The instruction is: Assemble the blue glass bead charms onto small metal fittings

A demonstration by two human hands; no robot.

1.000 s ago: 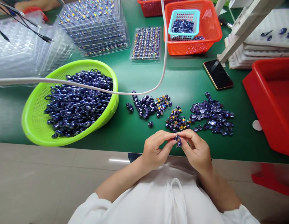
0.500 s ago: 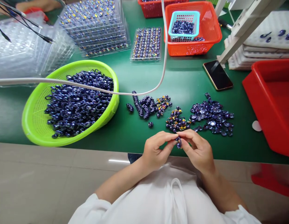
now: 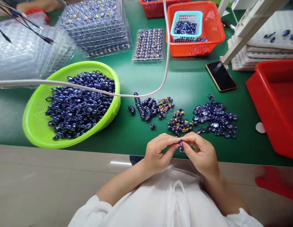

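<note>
A small dark, shiny ring [image 3: 180, 148] with a round bead-like end is pinched between both hands at the table's front edge. My left hand [image 3: 159, 151] grips it with thumb and forefinger from the left. From the other side, my right hand [image 3: 199, 150] pinches it the same way, fingertips almost meeting. Just beyond the fingers lies a pile of dark ring pieces with yellow bits [image 3: 180, 122]. Right of that pile are flat, dark faceted pieces [image 3: 216, 118]. Rows of dark rings [image 3: 147, 107] lie to the left.
A green basket [image 3: 30, 126] full of dark rings stands left, with a white cable [image 3: 94, 90] hanging across it. Stacked clear trays [image 3: 106, 52], an orange basket [image 3: 196, 50] and a phone [image 3: 221, 75] are farther back. A red bin [image 3: 267, 104] is at right.
The ring has turned slightly and sits a little lower between my fingertips. Both hands stay almost in place, and the piles look the same.
</note>
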